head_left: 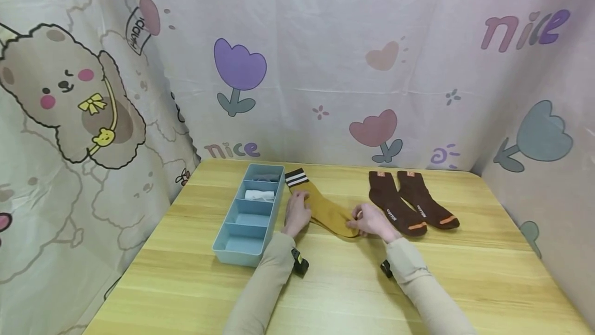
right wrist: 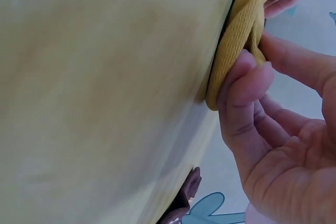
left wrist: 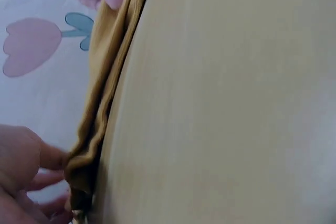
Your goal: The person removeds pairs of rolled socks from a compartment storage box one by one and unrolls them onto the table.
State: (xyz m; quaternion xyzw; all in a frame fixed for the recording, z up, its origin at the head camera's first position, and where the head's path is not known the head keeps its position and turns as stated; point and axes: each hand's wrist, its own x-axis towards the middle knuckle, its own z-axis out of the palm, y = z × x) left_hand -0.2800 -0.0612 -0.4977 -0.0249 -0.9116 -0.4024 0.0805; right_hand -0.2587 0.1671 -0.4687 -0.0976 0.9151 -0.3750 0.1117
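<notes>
A mustard-yellow sock [head_left: 327,211] with a black cuff and white stripes lies slantwise on the table, its cuff at the far left and its toe at the near right. A second yellow layer shows along its lower edge. My left hand [head_left: 297,212] is at the leg part below the cuff, and the left wrist view has its thumb and fingers at the bunched fabric [left wrist: 86,156]. At the toe end, my right hand [head_left: 372,220] pinches the sock between thumb and fingers; in the right wrist view the fabric [right wrist: 239,40] is folded and lifted there.
Left of the sock stands a blue-grey divided box [head_left: 244,258], with a dark grey bundle [head_left: 266,177] and a white bundle [head_left: 259,195] in its two far compartments. Two brown socks [head_left: 388,198] with orange toe stripes lie to the right. A printed curtain [head_left: 316,66] hangs behind the table.
</notes>
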